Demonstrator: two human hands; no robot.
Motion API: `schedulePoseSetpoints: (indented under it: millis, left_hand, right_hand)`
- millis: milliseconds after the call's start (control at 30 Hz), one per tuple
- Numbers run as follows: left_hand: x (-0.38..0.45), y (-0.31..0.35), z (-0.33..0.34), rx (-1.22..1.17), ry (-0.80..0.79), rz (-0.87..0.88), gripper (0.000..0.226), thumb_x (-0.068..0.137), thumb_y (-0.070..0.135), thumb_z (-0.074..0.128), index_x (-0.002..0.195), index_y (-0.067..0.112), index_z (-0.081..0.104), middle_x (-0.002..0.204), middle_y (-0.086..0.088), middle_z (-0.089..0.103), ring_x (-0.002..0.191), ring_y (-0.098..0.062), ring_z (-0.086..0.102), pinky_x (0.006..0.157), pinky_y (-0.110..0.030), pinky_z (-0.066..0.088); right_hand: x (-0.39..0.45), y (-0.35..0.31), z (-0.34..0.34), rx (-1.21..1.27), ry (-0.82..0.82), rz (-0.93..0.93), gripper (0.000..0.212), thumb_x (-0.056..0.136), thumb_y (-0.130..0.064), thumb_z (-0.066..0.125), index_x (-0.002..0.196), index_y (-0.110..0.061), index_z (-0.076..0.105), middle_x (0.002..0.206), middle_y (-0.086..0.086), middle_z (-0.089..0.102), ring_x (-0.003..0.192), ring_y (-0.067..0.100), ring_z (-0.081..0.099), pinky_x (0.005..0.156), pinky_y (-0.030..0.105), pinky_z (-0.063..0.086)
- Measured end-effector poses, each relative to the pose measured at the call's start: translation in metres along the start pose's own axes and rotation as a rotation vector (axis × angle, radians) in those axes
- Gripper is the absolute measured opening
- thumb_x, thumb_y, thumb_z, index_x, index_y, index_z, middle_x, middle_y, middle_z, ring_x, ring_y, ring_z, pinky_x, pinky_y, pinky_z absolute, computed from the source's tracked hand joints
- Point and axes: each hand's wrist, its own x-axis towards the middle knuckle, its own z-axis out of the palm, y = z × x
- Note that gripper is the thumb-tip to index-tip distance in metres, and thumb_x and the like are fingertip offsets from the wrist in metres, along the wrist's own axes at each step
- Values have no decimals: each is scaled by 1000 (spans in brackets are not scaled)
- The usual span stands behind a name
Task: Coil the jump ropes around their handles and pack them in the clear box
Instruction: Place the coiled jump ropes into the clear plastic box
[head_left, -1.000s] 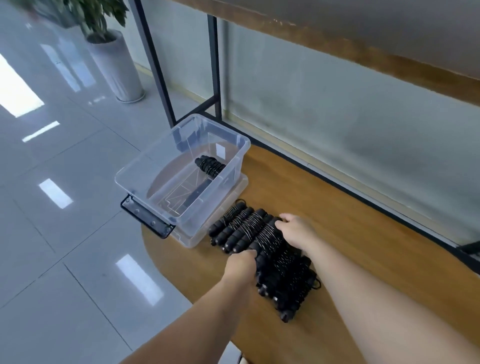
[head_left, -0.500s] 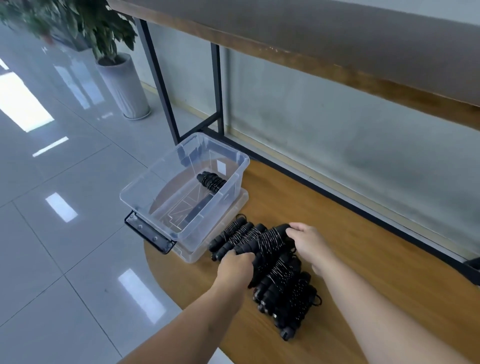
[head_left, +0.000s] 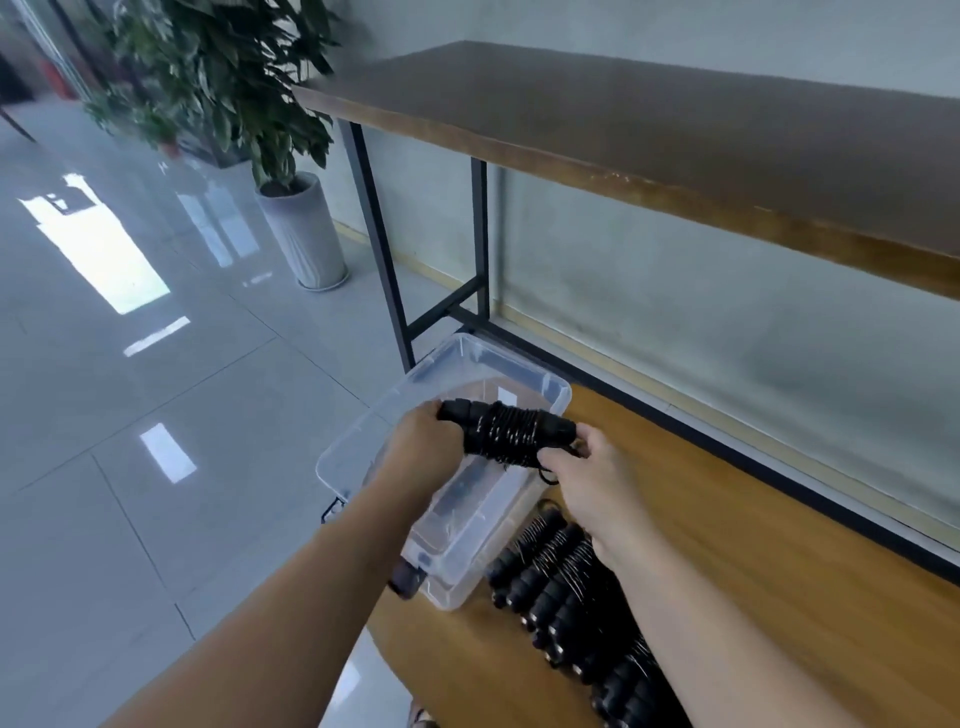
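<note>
Currently held level over the clear box (head_left: 558, 391): one coiled jump rope (head_left: 506, 434), carried by both ends. Left hand (head_left: 423, 441) wrapped round the left handle end; right hand (head_left: 587, 467) pinching the right end with curled fingers, a loose loop of cord hanging just below that pinch. Neither hand relaxed or empty.

Two-ended grip judged to serve one purpose: keeping the cord wraps tight on the paired handles during transfer, so no turn slips off before set-down. Level attitude judged to match the long axis of the box, allowing a flat lay.

Position relative to the hands: bundle spanning the gap between them, touching both, its wrapped middle exposed. Position relative to the box: above the open interior, towards the far end, not yet resting on the floor of it. Contents of the box largely hidden behind the hands and blurred; a dark shape visible through the near wall, identity not certain.

Remaining stock: row of coiled ropes (head_left: 566, 577) lying side by side on the wooden tabletop (head_left: 779, 571), just beside the near right corner of the box and partly under the right forearm. Box placed at the table's left end, close to that stock, judged to keep each transfer short.

Packing judged early, most ropes not yet boxed.
</note>
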Motion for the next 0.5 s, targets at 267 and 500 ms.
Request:
schedulePoseSetpoints:
  millis: [267, 500]
  left_hand:
    - [129, -14, -23, 227, -93, -21, 30, 95, 2, 39, 118, -6, 56, 102, -19, 57, 86, -26, 49, 72, -34, 43]
    - [188, -14, 7, 830, -458, 69, 17, 98, -4, 41, 99, -5, 58, 111, -14, 63, 120, -29, 58, 94, -31, 46]
  right_hand:
    - [78, -21, 95, -76, 67, 77, 26, 87, -18, 57, 112, -22, 55, 108, 4, 62, 95, 23, 61, 84, 41, 53]
    - [133, 15, 140, 40, 188, 402, 42, 85, -13, 50, 127, -10, 46, 117, 13, 57, 87, 24, 57, 58, 27, 41]
